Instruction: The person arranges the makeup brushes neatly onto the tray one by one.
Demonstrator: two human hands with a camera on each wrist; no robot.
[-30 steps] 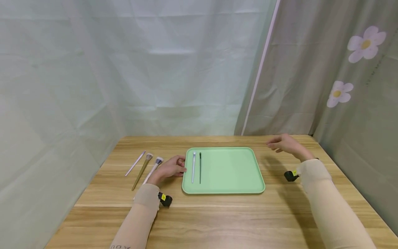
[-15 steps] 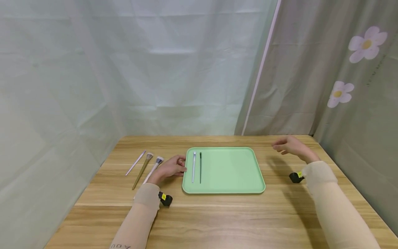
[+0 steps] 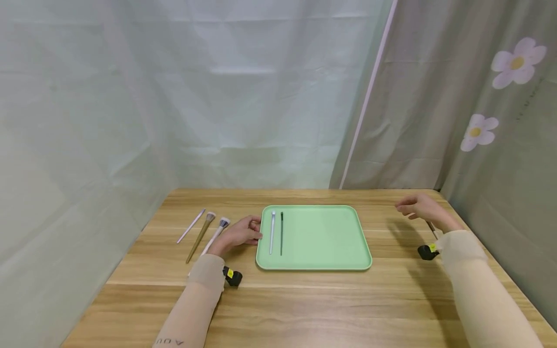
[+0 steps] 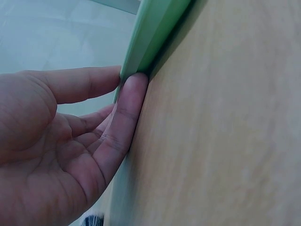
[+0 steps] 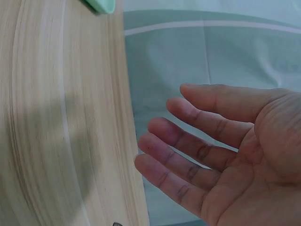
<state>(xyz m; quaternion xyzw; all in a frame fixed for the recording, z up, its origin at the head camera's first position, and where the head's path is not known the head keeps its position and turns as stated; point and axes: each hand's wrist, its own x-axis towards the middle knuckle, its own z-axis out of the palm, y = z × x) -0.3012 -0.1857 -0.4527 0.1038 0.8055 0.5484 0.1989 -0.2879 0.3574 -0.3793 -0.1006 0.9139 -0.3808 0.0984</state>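
The left hand (image 3: 239,233) holds the left edge of a pale green tray (image 3: 326,237). In the left wrist view, its thumb and a finger pinch the tray's rim (image 4: 153,33). On the tray, near that edge, lie a slim pale makeup brush (image 3: 272,233) and a thin dark brush (image 3: 282,234). Over the table's right side hovers the right hand (image 3: 424,210), apart from the tray. Its fingers (image 5: 164,150) are relaxed, nothing in them. Under the right wrist shows a bit of a thin dark-and-light stick (image 3: 432,229), mostly hidden.
Left of the left hand lie a thin purple brush (image 3: 190,226), a gold-handled brush (image 3: 200,239) and a white-handled brush (image 3: 217,233), the last partly covered by the arm. Curtains (image 3: 261,96) hang behind the wooden table (image 3: 322,309).
The right hand has moved to the right, away from the tray, and the stick under its wrist has come into sight. The left hand stays at the tray's edge.
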